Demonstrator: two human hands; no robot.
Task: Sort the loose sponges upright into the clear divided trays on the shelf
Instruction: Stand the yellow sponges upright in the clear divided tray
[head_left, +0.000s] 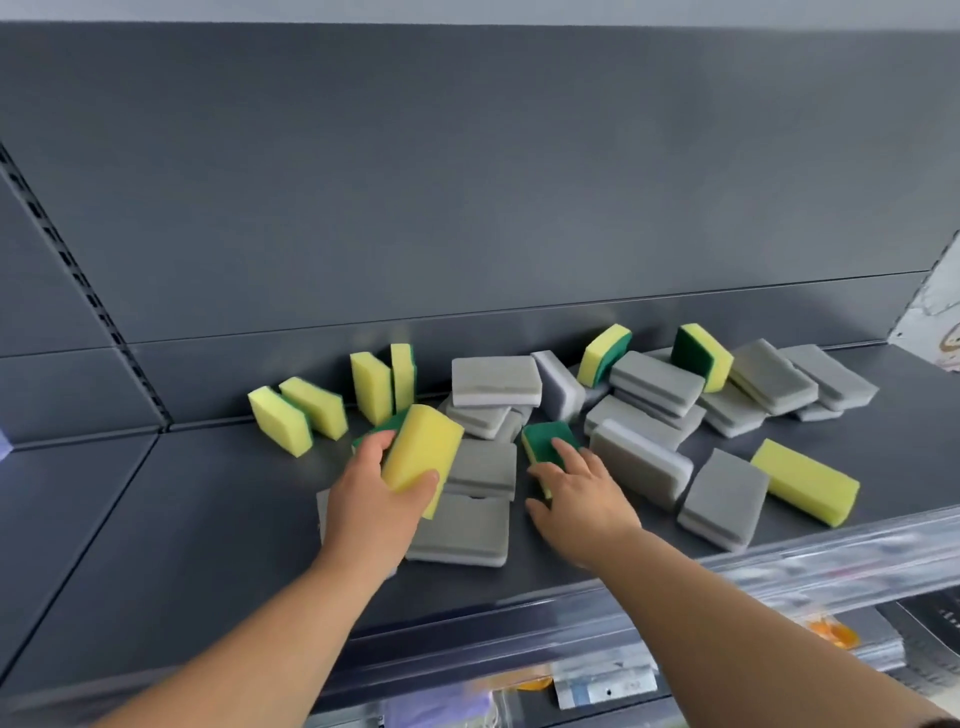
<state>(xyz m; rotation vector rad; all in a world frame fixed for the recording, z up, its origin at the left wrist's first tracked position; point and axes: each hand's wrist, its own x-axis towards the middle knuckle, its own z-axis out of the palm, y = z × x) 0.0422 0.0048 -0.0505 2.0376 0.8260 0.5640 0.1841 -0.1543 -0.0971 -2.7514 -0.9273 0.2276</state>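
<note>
Yellow-and-green sponge (422, 457): raised above grey sponges (480, 470) on the shelf (208, 519); left hand (363, 499) curled round its narrow width; long axis tilted up and away, yellow foam uppermost. Judged light, soft and squashy; best pinched gently across the width. Right hand (582, 493): fingers nearly straight, resting on a flat green-faced sponge (545, 441).

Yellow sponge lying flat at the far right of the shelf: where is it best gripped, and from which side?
Probably across its two long side faces, near the middle, coming from above. The yellow sponge lies flat with its top bare and shelf free in front; a grey sponge crowds only its left end. The right hand, resting on a green-topped sponge, is nearer.
</note>
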